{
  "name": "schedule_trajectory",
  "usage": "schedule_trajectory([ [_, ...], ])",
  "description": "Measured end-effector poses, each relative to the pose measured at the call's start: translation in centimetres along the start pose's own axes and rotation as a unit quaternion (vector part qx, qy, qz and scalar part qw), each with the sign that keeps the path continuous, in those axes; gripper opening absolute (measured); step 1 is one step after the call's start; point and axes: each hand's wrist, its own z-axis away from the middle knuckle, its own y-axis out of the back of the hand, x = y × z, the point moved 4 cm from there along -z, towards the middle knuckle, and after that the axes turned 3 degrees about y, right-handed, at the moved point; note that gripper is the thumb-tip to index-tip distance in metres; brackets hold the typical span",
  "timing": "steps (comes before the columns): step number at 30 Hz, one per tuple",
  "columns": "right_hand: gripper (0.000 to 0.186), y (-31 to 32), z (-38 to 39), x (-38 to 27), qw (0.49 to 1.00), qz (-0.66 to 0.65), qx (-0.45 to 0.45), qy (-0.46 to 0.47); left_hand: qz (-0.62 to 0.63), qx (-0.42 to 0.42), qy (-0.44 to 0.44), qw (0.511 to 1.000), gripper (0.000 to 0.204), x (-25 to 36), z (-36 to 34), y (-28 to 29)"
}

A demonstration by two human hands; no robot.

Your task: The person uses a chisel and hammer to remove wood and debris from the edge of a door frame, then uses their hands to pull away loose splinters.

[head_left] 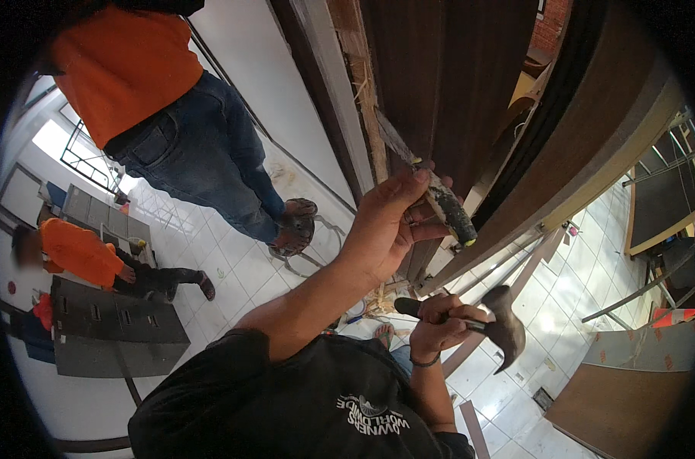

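People: a standing co-worker in an orange top and blue jeans [198, 149], wearing dark sandals; farther off, a second co-worker in an orange top and dark trousers [79, 252].
Cabinet: a dark grey metal cabinet with a row of handles [118, 329], near the second co-worker.
Window: a bright window with black bars [87, 157], upper left.
Floor: glossy white square tiles [233, 245].
Right edge: a red-and-white object [673, 316], kind unclear; below it, a brown wooden panel [615, 405].

One head view: left fisheye, head-worn, aimed steeply down. Wearer's black short-sleeved fabric T-shirt [286, 398] at bottom centre, very near. Bare left hand [393, 206] near centre, bare right hand [438, 327] lower and to its right, both close. White square-tiled floor [198, 256] farther off, both sides. Straight edges bow; corners black.
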Motion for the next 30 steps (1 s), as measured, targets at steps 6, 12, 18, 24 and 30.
schedule_trajectory([
  [6, 0.026, -0.5, -1.3, -0.3, 0.999, 0.033, -0.011, -0.016, 0.005, 0.003, -0.012, 1.0, 0.03, 0.0, -0.4, -0.1],
  [12, 0.028, -0.5, -1.7, 0.8, 0.992, 0.093, -0.034, -0.072, -0.009, 0.003, -0.025, 1.0, 0.035, 0.7, -1.4, 1.2],
  [18, 0.036, -0.5, -1.2, -0.5, 0.999, 0.007, -0.05, -0.002, -0.009, 0.024, -0.004, 1.0, 0.038, 0.2, 0.9, 0.2],
  [24, 0.033, -0.6, -0.2, -0.5, 0.995, -0.016, -0.094, -0.04, -0.054, 0.014, 0.003, 0.998, 0.046, 1.2, 1.4, 0.7],
  [30, 0.034, -1.4, 0.5, 0.0, 0.991, 0.028, -0.106, -0.076, -0.047, 0.023, 0.029, 0.998, 0.048, 2.1, 1.3, 1.7],
])
